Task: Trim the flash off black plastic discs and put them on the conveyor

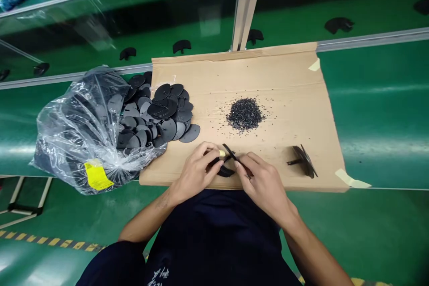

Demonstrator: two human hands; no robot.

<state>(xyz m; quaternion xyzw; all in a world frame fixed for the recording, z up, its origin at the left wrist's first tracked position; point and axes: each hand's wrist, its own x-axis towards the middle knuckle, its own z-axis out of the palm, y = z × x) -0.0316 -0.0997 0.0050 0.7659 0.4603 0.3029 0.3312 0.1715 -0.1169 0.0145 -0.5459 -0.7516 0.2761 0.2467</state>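
Note:
My left hand (197, 170) is closed round a black plastic disc part (225, 170) at the near edge of a cardboard sheet (268, 80). A pale cot covers one of its fingertips. My right hand (259, 179) is closed in a pinch on a thin dark tool (231, 154), whose tip lies against the part. Both hands meet over the cardboard's front edge. A heap of black disc parts (161, 111) lies to the left, spilling from a clear plastic bag (87, 129).
A small mound of black trimmings (245, 114) sits mid-cardboard. A couple of finished black parts (304, 161) lie at the right front. Behind a metal rail (372, 38), a green conveyor belt (385, 9) carries scattered black parts (338, 24). An upright post (246, 4) stands at the back.

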